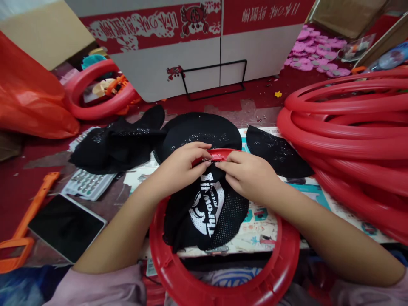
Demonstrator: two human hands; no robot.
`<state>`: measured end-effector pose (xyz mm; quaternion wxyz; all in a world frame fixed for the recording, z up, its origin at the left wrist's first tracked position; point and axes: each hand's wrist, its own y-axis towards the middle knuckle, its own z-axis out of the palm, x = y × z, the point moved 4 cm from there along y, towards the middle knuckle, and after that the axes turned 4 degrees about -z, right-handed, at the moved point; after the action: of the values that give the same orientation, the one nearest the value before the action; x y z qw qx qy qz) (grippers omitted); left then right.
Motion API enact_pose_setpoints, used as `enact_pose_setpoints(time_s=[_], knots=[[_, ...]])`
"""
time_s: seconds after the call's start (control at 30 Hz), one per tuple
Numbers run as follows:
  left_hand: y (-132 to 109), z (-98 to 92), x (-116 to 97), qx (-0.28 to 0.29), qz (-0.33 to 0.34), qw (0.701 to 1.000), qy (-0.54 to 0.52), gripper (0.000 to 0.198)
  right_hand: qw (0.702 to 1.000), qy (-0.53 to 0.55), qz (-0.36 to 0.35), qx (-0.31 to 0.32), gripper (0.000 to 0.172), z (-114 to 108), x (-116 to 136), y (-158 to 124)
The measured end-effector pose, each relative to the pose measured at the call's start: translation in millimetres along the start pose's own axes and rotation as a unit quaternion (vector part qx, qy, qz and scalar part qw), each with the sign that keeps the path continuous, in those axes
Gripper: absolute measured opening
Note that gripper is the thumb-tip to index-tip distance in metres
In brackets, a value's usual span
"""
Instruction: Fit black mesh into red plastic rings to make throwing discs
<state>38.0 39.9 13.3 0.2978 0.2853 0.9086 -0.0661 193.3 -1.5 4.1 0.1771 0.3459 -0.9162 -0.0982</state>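
A red plastic ring [288, 255] lies before me, its near side over my lap and its far side under my hands. Across its opening hangs a black mesh fabric piece [236, 216] with white lettering. My left hand [188, 163] pinches the fabric's upper edge against the ring's far rim. On the other side of the same spot, my right hand [247, 172] presses the fabric and rim with bent fingers. The fabric edge between the fingertips is partly hidden. Just beyond lies a round black fabric piece [204, 125].
Stacked red rings [344, 144] stand at the right. Black fabric [117, 146], a calculator [89, 183], a tablet [67, 227] and an orange plastic handle [27, 225] lie left. White cartons [197, 55] stand behind a black wire frame [213, 66]. Pink pieces [315, 51] are heaped at the far right.
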Motion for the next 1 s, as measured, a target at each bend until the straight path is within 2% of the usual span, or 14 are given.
enact_pose_setpoints(time_s=[0.13,0.47,0.83,1.0], knots=[[3.8,3.8,4.6,-0.033,-0.018,0.999,-0.011,0.018,1.0,-0.027,0.007,0.013,0.034,0.4,-0.8,0.6],[5.6,4.5,6.8,-0.037,-0.016,0.999,-0.021,0.019,0.996,-0.09,0.008,0.004,0.035,3.5,-0.7,-1.4],[7.9,8.0,7.4,-0.031,-0.029,0.999,-0.016,0.019,0.992,-0.122,0.003,0.032,0.034,8.5,-1.5,0.2],[8.2,9.7,8.3,-0.053,-0.048,0.997,-0.018,0.016,0.989,-0.143,0.008,0.044,0.033,7.7,-0.4,1.3]])
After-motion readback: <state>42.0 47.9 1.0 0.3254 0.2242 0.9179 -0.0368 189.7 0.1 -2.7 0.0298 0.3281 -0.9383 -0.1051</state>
